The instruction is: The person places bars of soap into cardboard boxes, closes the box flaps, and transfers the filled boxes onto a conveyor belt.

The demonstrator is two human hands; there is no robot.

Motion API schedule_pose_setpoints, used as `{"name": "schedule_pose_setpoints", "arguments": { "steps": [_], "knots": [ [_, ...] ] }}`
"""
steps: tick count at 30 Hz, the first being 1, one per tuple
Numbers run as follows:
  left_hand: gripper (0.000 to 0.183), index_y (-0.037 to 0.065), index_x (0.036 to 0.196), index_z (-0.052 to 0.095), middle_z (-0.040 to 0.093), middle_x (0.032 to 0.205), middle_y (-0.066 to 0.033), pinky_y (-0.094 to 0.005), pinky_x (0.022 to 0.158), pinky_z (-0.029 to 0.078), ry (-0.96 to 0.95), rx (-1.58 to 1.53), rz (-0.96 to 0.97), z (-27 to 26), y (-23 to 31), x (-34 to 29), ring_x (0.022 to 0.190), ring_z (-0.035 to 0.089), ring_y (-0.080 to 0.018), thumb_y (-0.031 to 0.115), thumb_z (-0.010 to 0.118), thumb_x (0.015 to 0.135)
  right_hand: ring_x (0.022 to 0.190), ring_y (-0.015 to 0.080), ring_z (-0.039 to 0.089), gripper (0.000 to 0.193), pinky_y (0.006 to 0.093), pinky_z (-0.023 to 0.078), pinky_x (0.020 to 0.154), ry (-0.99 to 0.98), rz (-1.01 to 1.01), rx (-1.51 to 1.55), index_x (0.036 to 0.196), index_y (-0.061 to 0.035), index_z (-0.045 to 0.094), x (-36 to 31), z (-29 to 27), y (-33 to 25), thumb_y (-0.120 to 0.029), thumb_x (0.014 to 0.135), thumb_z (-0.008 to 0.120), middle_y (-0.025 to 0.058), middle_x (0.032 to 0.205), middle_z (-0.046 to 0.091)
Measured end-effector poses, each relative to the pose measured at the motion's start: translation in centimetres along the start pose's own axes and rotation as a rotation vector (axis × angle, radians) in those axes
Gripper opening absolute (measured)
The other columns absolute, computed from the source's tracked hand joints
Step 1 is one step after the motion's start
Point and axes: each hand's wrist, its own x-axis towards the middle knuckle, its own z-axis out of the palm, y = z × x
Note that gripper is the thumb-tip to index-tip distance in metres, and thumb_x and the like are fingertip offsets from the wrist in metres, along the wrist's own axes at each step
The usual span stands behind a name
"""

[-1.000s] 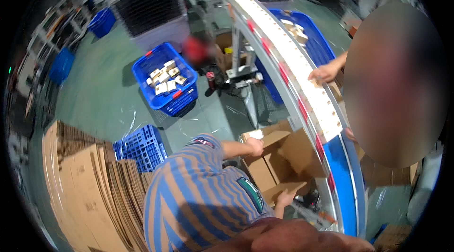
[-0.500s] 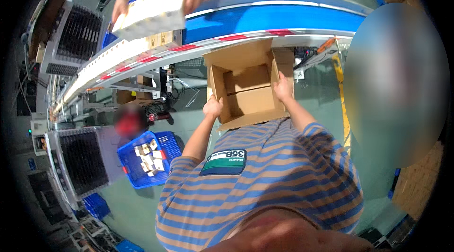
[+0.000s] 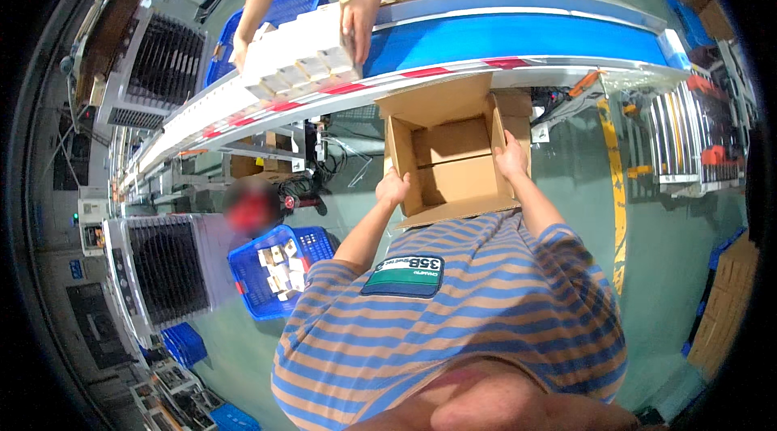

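Note:
An open cardboard box (image 3: 455, 142) is held in front of my body, just below the conveyor's near rail, with its flaps folded out and its bare inner bottom showing. My left hand (image 3: 393, 188) grips the box's left side wall, thumb up. On the opposite wall, my right hand (image 3: 511, 157) is closed round the edge near the flap. Across the conveyor, a co-worker's hands (image 3: 358, 25) press the two ends of a block of small white cartons (image 3: 303, 46) that sits at the end of a line of similar cartons.
A conveyor with a blue belt (image 3: 518, 36) curves across the far side. On the floor at left, a blue basket (image 3: 251, 281) holds several small white boxes. A second blue basket (image 3: 295, 6) stands beyond the conveyor. A metal rack (image 3: 700, 135) stands at right.
The co-worker's hands have lowered the block of white cartons onto the conveyor. My view has shifted, and a blurred shape at the right is gone. My hands keep their hold on the box.

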Motion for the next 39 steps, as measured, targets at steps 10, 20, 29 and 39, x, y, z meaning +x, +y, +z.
{"name": "schedule_pose_setpoints", "arguments": {
  "steps": [10, 20, 29, 39],
  "knots": [
    [0.051, 0.003, 0.117, 0.048, 0.06, 0.111, -0.0224, -0.0445, 0.086, 0.047, -0.003, -0.056, -0.016, -0.5, 0.3, -0.7, 0.102, 0.06, -0.0366, 0.043, 0.051, 0.086, 0.102, 0.0371, 0.056, 0.058, 0.0451, 0.046, 0.088, 0.026, -0.069, 0.0, 0.132, -0.0108, 0.042, 0.0, 0.2, 0.1, -0.02, 0.078, 0.062, 0.0211, 0.112, 0.058],
    [0.051, 0.004, 0.118, 0.048, 0.061, 0.108, -0.022, -0.0445, 0.086, 0.047, -0.003, -0.047, -0.025, -0.1, 0.3, -0.3, 0.101, 0.06, -0.0363, 0.044, 0.05, 0.086, 0.102, 0.0373, 0.057, 0.059, 0.0455, 0.046, 0.086, -0.016, -0.061, 0.003, 0.133, -0.0111, 0.041, 0.3, 0.1, 0.5, -0.022, 0.079, 0.061, 0.0216, 0.11, 0.058],
    [0.05, 0.003, 0.115, 0.048, 0.06, 0.11, -0.0214, -0.0447, 0.085, 0.047, 0.007, -0.049, 0.009, 0.4, -0.5, 0.1, 0.1, 0.06, -0.0364, 0.044, 0.05, 0.087, 0.103, 0.0366, 0.056, 0.056, 0.0437, 0.046, 0.089, -0.005, -0.061, -0.017, 0.132, -0.0085, 0.042, -0.2, -0.1, -0.1, -0.021, 0.08, 0.059, 0.0215, 0.115, 0.056],
    [0.053, 0.004, 0.119, 0.049, 0.063, 0.104, -0.0231, -0.0444, 0.085, 0.047, 0.048, -0.044, -0.005, 0.6, -0.6, 0.1, 0.1, 0.06, -0.037, 0.045, 0.052, 0.085, 0.104, 0.0363, 0.056, 0.058, 0.0441, 0.045, 0.089, -0.033, -0.034, -0.004, 0.134, -0.01, 0.041, -0.2, -0.1, -0.3, -0.022, 0.08, 0.058, 0.0213, 0.116, 0.056]
  ]
}}
